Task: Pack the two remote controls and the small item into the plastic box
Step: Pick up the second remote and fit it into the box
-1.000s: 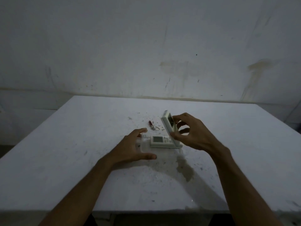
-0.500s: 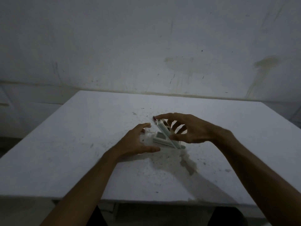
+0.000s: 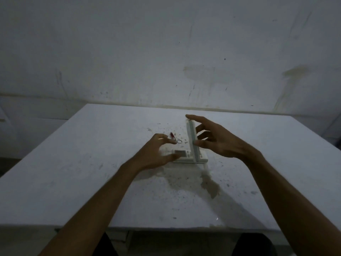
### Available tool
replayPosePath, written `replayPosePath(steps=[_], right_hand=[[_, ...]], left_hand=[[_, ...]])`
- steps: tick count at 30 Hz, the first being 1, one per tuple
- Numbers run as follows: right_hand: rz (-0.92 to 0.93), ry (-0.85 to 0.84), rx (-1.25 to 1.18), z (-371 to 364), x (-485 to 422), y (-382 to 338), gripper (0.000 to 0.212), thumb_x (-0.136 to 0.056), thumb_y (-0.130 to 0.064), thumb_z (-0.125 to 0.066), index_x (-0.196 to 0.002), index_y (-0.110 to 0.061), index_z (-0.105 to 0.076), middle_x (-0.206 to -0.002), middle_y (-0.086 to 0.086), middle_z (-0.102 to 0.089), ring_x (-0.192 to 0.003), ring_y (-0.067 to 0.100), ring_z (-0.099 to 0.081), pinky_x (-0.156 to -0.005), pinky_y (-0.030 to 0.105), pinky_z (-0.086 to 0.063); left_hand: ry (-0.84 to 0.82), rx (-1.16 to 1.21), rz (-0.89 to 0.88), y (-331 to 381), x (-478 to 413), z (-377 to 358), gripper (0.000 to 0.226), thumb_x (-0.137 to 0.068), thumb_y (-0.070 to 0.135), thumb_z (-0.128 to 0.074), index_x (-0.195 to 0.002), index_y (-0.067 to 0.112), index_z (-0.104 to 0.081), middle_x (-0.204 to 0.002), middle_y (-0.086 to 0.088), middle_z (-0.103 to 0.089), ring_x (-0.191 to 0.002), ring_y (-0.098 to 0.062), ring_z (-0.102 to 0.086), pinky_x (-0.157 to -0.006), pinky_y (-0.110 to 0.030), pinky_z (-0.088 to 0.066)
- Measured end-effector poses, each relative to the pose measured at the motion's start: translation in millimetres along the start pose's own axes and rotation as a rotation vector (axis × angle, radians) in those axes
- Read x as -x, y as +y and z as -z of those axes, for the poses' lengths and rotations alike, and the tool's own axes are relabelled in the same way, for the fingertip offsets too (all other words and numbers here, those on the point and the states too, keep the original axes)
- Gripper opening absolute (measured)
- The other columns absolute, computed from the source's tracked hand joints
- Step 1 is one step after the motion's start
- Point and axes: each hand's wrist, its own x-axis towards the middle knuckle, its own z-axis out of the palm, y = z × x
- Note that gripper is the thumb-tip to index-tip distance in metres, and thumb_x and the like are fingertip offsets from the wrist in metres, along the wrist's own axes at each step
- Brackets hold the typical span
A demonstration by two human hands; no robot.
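Observation:
One white remote (image 3: pixel 181 154) with a small screen lies flat at the middle of the table, inside what looks like a clear plastic box (image 3: pixel 203 159) that is faint and hard to make out. My left hand (image 3: pixel 155 154) spans the box's left end between thumb and forefinger. My right hand (image 3: pixel 219 140) holds the second white remote (image 3: pixel 191 137) upright on its end over the right part of the flat one, forefinger on its top. A small red item with a key ring (image 3: pixel 173 136) lies on the table just behind my left fingers.
The white table (image 3: pixel 92 172) is stained and speckled, with a dark patch (image 3: pixel 210 187) in front of the box. Its front edge is close to me. A stained white wall (image 3: pixel 166 61) stands right behind the far edge.
Half a second ago the right hand had the second remote tipped low over the flat one; now it stands upright again. The left hand stayed at the box's left end.

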Motion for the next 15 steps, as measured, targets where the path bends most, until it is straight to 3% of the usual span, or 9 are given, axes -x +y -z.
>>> replayPosePath(steps=[2, 4, 7, 9, 11, 15], right_hand=[[-0.005, 0.08, -0.054, 3.2, 7.6, 2.5, 0.072, -0.095, -0.021, -0.068, -0.152, -0.049, -0.032, -0.126, 0.003, -0.058, -0.104, 0.012, -0.069, -0.087, 0.025, -0.059], [-0.018, 0.137, -0.081, 2.6, 15.8, 8.1, 0.073, -0.095, -0.019, -0.068, -0.151, -0.049, -0.032, -0.127, 0.004, -0.058, -0.104, 0.011, -0.069, -0.086, 0.024, -0.059], [-0.035, 0.161, -0.074, -4.7, 26.2, 18.1, 0.075, -0.095, -0.02, -0.068, -0.153, -0.049, -0.029, -0.136, 0.003, -0.056, -0.111, 0.008, -0.065, -0.092, 0.029, -0.059], [-0.028, 0.132, -0.071, -9.7, 27.6, 21.8, 0.074, -0.095, -0.021, -0.069, -0.152, -0.05, -0.03, -0.139, 0.001, -0.054, -0.115, 0.01, -0.063, -0.094, 0.034, -0.058], [-0.018, 0.088, -0.022, -12.2, 24.2, 20.5, 0.072, -0.095, -0.024, -0.068, -0.151, -0.05, -0.032, -0.136, -0.003, -0.055, -0.113, 0.012, -0.065, -0.094, 0.034, -0.059], [0.008, 0.03, 0.151, -9.4, 10.3, 10.7, 0.072, -0.095, -0.028, -0.068, -0.15, -0.054, -0.029, -0.131, -0.011, -0.057, -0.108, 0.006, -0.066, -0.09, 0.03, -0.059]], left_hand=[[-0.037, -0.114, -0.012, 3.5, -14.6, 1.2, 0.055, -0.073, 0.063, -0.08, -0.119, 0.035, -0.072, -0.139, 0.007, -0.052, -0.12, -0.003, -0.048, -0.098, -0.025, -0.039], [-0.078, -0.184, -0.002, 6.5, -25.6, -3.5, 0.058, -0.065, 0.068, -0.082, -0.11, 0.032, -0.076, -0.134, 0.007, -0.059, -0.122, -0.009, -0.054, -0.098, -0.03, -0.045], [-0.048, -0.158, 0.029, 7.6, -33.4, -11.7, 0.058, -0.063, 0.065, -0.085, -0.106, 0.027, -0.075, -0.123, 0.006, -0.066, -0.108, -0.011, -0.061, -0.087, -0.029, -0.052], [-0.001, -0.104, 0.038, 4.9, -34.7, -13.9, 0.058, -0.065, 0.057, -0.089, -0.112, 0.028, -0.07, -0.121, 0.004, -0.068, -0.104, -0.012, -0.065, -0.083, -0.025, -0.054], [-0.005, 0.016, 0.036, 2.1, -31.6, -13.4, 0.066, -0.07, 0.052, -0.089, -0.124, 0.029, -0.06, -0.129, 0.003, -0.067, -0.11, -0.014, -0.065, -0.088, -0.026, -0.056], [-0.058, 0.22, 0.101, 3.7, -12.9, -3.9, 0.084, -0.077, 0.068, -0.068, -0.146, 0.027, -0.045, -0.147, 0.002, -0.055, -0.124, -0.012, -0.056, -0.094, -0.025, -0.048]])
